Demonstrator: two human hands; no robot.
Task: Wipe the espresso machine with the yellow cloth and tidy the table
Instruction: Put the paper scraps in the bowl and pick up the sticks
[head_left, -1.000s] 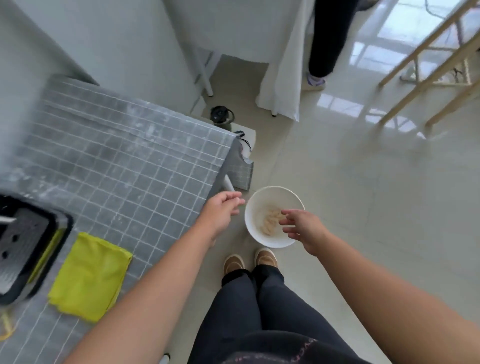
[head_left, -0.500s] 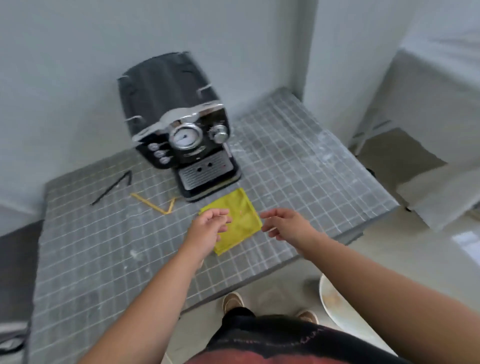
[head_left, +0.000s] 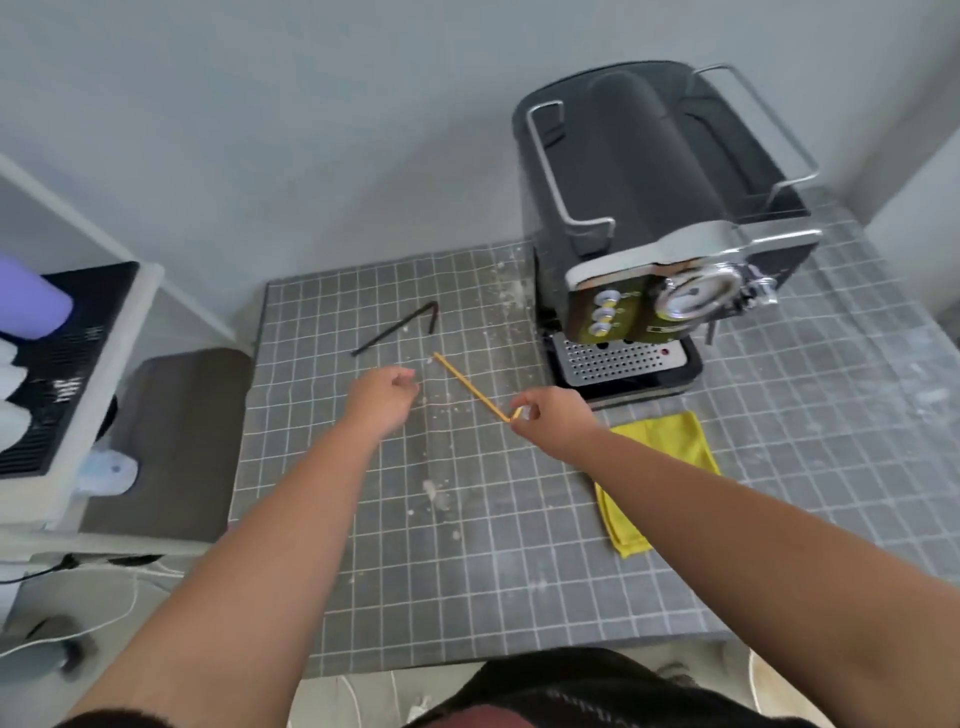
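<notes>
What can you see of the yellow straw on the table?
The yellow straw is thin, plastic-looking, with a long straight shaft and a short bent end. It lies diagonally on the grey tiled table, left of the espresso machine. Its bent near end sits at the fingers of the right hand, apparently pinched. The far end looks free.

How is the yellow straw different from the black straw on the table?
The yellow straw is yellow and its bent end is at the right hand; the black straw is dark and lies apart from both hands. The yellow straw is nearer to the espresso machine; the black straw is nearer to the wall. Both are thin, bent straws.
</notes>
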